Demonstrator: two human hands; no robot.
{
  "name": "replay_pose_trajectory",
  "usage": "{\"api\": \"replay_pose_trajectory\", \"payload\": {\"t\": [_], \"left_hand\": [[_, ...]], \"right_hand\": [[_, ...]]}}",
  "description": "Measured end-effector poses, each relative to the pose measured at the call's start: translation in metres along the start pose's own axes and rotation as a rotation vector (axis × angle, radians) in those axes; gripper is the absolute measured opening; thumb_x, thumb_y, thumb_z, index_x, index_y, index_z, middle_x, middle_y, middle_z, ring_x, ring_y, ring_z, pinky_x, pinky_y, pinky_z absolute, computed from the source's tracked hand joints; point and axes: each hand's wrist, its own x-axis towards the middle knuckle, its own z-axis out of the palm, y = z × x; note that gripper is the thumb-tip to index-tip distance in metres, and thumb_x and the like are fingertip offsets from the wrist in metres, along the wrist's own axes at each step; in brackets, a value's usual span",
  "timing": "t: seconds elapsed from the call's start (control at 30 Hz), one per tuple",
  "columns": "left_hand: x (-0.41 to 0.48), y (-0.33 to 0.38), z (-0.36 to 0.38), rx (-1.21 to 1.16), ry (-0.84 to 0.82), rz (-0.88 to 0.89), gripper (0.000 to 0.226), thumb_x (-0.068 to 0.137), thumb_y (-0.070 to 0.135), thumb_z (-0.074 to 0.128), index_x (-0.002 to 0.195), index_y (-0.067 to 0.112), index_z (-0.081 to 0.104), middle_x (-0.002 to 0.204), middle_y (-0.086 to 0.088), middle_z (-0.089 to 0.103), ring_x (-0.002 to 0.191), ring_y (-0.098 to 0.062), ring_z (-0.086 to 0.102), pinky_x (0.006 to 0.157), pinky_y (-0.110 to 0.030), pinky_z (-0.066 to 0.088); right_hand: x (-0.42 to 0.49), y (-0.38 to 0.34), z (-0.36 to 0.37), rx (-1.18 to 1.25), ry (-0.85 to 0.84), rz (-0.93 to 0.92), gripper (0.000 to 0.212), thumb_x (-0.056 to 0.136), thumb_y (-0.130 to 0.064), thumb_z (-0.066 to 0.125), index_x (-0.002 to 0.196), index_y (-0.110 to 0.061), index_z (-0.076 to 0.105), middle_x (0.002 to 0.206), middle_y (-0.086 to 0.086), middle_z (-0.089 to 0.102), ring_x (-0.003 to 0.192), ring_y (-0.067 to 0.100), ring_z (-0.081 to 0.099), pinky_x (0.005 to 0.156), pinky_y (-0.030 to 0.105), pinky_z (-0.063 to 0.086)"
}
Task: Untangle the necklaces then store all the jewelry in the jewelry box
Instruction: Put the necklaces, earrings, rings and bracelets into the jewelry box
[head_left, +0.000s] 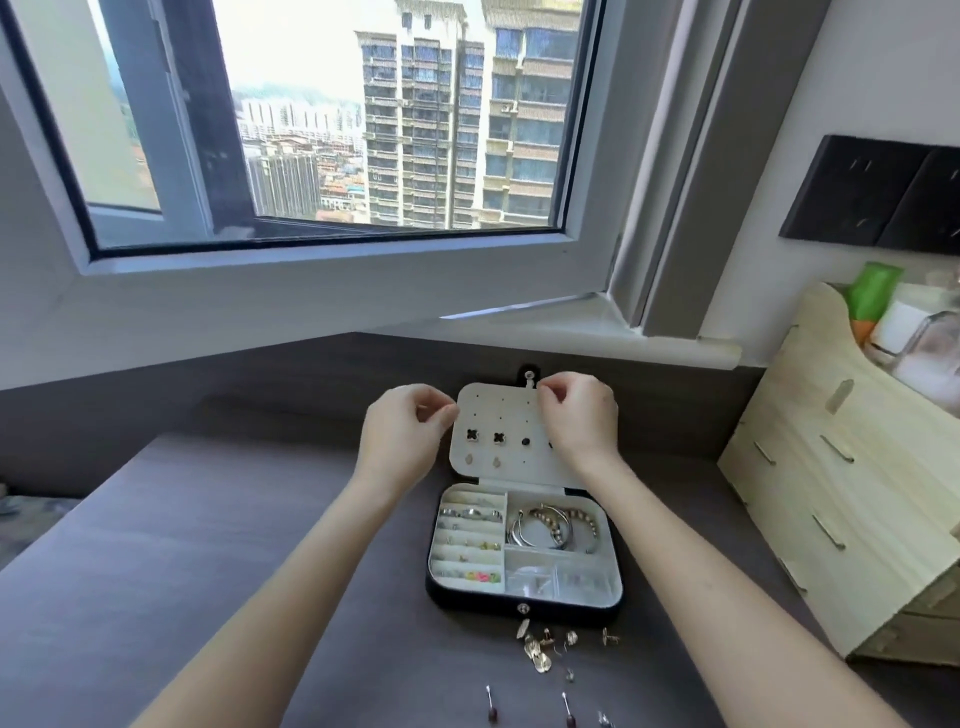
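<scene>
Left hand (410, 431): fingertips pinched beside the lid panel (498, 410)'s left edge; contents cannot be told.
Right hand (576, 415): pinched at its top edge; contents likewise unclear.
Jewelry box (524, 608): laid open below both hands.

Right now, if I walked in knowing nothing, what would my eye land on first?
Probably the open jewelry box on the dark table, rings and bracelets in its tray, earrings pinned to its pale lid. The left hand and right hand hover by the lid's top, fingertips pinched; anything held is too small to see. Behind, a big window shows tower blocks.
</scene>
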Motion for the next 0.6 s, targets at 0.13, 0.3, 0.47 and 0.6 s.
{"api": "replay_pose_trajectory", "payload": {"t": [0.13,0.3,0.47,0.6], "left_hand": [[0.012,-0.01,0.017,-0.03,-0.006,-0.051,0.012,0.088,0.015,0.063,0.093,0.008,0.071,0.089,0.0,0.068,0.085,-0.013,0.06,0.073,-0.023,0.042],[0.016,-0.019,0.027,-0.068,0.007,-0.052,0.01,0.088,0.015,0.063,0.091,0.011,0.072,0.082,0.005,0.066,0.081,-0.009,0.06,0.061,-0.007,0.037],[0.017,-0.022,0.029,-0.089,0.0,-0.083,0.01,0.088,0.016,0.062,0.09,0.012,0.071,0.082,0.006,0.066,0.082,-0.009,0.06,0.061,-0.01,0.037],[0.016,-0.02,0.029,-0.096,0.0,-0.092,0.011,0.089,0.016,0.061,0.091,0.011,0.071,0.084,0.004,0.066,0.081,-0.01,0.058,0.059,-0.006,0.035]], "right_hand": [[0.02,0.002,0.021,-0.187,0.026,-0.021,0.025,0.093,-0.019,0.055,0.085,-0.002,0.072,0.089,0.014,0.069,0.092,0.033,0.059,0.072,0.035,0.046],[0.032,-0.002,0.027,-0.242,-0.005,0.057,0.027,0.09,-0.021,0.059,0.071,-0.002,0.063,0.078,0.013,0.064,0.086,0.034,0.058,0.064,0.03,0.036],[0.033,-0.005,0.032,-0.229,-0.04,0.157,0.044,0.089,-0.016,0.057,0.051,-0.012,0.035,0.065,0.01,0.047,0.072,0.033,0.048,0.061,0.029,0.034],[0.029,-0.006,0.033,-0.186,-0.028,0.171,0.043,0.087,-0.015,0.056,0.05,-0.011,0.036,0.06,0.007,0.042,0.07,0.03,0.044,0.058,0.029,0.031]]}}
